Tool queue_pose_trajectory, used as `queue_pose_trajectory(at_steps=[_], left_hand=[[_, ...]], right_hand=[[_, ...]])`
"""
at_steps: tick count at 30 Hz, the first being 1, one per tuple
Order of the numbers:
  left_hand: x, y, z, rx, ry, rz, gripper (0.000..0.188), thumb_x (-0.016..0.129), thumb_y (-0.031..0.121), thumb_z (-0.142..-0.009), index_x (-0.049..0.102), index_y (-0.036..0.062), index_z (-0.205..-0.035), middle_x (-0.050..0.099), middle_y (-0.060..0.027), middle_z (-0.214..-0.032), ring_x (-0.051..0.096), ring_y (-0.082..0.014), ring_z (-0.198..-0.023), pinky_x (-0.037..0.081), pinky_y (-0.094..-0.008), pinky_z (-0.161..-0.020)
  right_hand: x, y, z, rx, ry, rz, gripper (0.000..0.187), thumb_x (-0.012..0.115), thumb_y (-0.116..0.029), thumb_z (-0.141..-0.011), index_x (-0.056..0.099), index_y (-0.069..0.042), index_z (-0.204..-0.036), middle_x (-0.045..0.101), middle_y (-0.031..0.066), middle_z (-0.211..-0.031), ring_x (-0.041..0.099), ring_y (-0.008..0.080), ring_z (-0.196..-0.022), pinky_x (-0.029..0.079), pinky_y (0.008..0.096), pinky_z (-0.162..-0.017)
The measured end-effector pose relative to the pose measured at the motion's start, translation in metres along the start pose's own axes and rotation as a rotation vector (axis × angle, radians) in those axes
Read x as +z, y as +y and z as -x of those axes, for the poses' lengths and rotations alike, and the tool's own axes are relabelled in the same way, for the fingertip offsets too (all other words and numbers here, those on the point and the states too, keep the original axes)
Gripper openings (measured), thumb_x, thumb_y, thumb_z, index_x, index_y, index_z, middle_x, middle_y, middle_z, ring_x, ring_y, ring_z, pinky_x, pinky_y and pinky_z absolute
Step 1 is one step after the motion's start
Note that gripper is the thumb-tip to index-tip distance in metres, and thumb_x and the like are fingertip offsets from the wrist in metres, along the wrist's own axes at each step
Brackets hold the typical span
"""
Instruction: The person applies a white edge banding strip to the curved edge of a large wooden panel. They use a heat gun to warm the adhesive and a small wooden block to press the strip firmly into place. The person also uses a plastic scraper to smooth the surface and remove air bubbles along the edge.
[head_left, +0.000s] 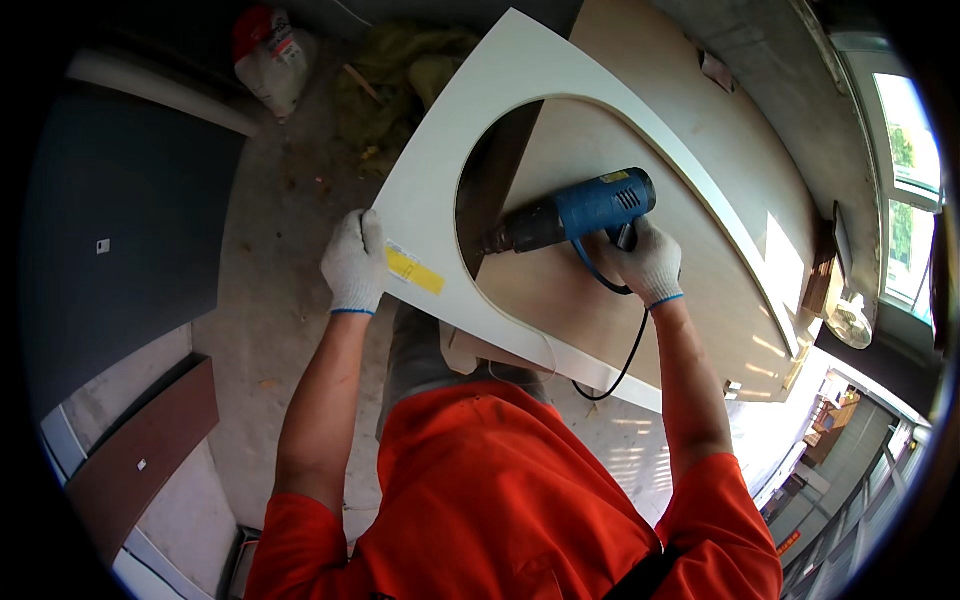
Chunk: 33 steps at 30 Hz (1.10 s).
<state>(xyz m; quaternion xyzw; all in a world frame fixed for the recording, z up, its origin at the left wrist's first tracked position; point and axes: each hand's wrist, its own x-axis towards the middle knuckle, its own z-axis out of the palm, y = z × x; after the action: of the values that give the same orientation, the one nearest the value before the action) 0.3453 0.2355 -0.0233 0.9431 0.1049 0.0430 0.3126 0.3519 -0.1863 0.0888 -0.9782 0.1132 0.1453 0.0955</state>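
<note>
My left hand (355, 262), in a white knit glove, grips the left edge of a white panel (430, 160) with a large oval opening cut through it. Close to those fingers a yellow label (415, 270) is stuck on the panel. A blue heat gun (603, 200) with a dark nozzle is held by its handle in my gloved right hand (648, 262). Its nozzle points left, over the opening, toward the inner rim. From the handle a black cord (636, 345) hangs down past the panel's near edge. The right fingers are partly hidden behind the tool.
Beneath the panel is a large light-brown board (720, 150). A dark grey panel (140, 200) and a brown board (150, 445) stand at left. At the back lie a red-and-white sack (275, 65) and greenish cloth (400, 85). A small fan (848, 322) is at right.
</note>
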Motion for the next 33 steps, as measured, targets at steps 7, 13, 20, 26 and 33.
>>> queue_pose_trajectory(at_steps=[7,13,20,26,33], left_hand=[[0.0,0.002,0.001,0.004,0.016,0.006,0.034,0.055,0.038,-0.111,0.073,0.0089,-0.114,0.075,-0.0148,-0.109,0.073,-0.0378,-0.099,0.058,-0.0484,-0.084],[0.001,0.002,0.003,0.0,0.016,0.002,0.034,0.055,0.038,-0.111,0.073,0.0093,-0.113,0.075,-0.0148,-0.108,0.073,-0.0382,-0.098,0.058,-0.049,-0.083],[0.0,0.002,0.003,0.002,0.026,-0.001,0.034,0.056,0.038,-0.11,0.073,0.0087,-0.112,0.076,-0.0154,-0.108,0.074,-0.0386,-0.097,0.058,-0.0489,-0.082],[0.0,0.003,0.002,-0.008,0.016,0.011,0.033,0.057,0.037,-0.11,0.074,0.0079,-0.112,0.076,-0.0154,-0.107,0.074,-0.0385,-0.096,0.058,-0.0488,-0.082],[-0.001,0.004,0.002,-0.002,0.019,-0.002,0.033,0.057,0.037,-0.11,0.074,0.0081,-0.113,0.076,-0.0149,-0.108,0.074,-0.0381,-0.096,0.058,-0.0484,-0.082]], right_hand=[[0.003,-0.003,-0.006,-0.026,0.07,-0.014,0.049,0.077,-0.057,-0.087,0.07,-0.009,-0.093,0.075,0.021,-0.081,0.074,0.0451,-0.083,0.059,0.0512,-0.076],[0.0,-0.006,-0.009,0.013,0.06,0.009,0.042,0.076,-0.048,-0.087,0.07,-0.008,-0.094,0.075,0.0212,-0.082,0.074,0.0456,-0.084,0.059,0.0519,-0.076],[-0.005,-0.008,-0.011,-0.024,0.052,0.004,0.038,0.075,-0.045,-0.087,0.071,-0.008,-0.095,0.075,0.0218,-0.083,0.074,0.0459,-0.083,0.058,0.0527,-0.075],[-0.005,-0.009,-0.009,-0.032,0.044,0.007,0.038,0.076,-0.045,-0.087,0.071,-0.008,-0.094,0.075,0.0212,-0.082,0.074,0.0458,-0.082,0.058,0.0529,-0.075],[0.003,-0.006,-0.005,-0.032,0.09,-0.057,0.035,0.078,-0.04,-0.083,0.07,-0.008,-0.095,0.075,0.0185,-0.082,0.074,0.043,-0.083,0.058,0.0495,-0.075]])
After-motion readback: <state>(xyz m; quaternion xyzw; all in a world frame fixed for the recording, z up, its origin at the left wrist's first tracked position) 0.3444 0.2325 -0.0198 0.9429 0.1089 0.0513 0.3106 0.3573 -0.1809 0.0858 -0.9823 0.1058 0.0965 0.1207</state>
